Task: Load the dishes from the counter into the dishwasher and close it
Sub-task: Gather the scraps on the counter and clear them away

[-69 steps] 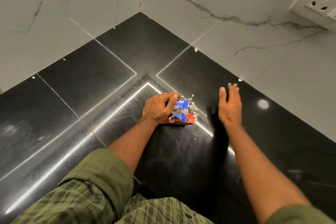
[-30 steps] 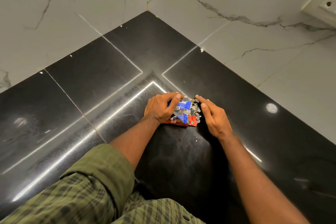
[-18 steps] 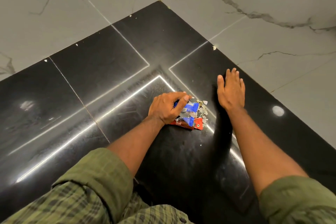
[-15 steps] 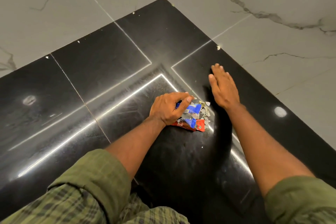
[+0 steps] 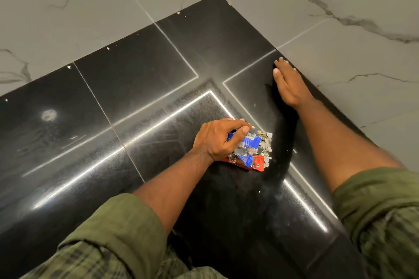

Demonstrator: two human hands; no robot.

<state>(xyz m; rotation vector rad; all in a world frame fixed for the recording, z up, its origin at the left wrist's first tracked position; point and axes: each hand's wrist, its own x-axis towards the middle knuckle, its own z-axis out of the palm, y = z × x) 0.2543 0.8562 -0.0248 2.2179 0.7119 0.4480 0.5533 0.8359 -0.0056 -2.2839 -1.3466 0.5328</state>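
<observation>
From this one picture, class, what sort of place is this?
Probably a kitchen corner: a polished black stone counter meets marble-look wall tiles, and the left hand gathers snack wrappers there.

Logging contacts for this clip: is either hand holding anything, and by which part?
The left hand pins a pile of wrappers at its left side against the counter. The right hand lies flat, holding nothing.

Occluded and cropped regions, head view.
The left hand [image 5: 217, 139] covers the 9 o'clock part of the wrapper pile [image 5: 251, 150]; print on the wrappers is too small to read. Both sleeves [image 5: 118, 233] run off the 6 o'clock edge. The right hand [image 5: 289, 85] hides its palm against the surface [image 5: 136, 79].
</observation>
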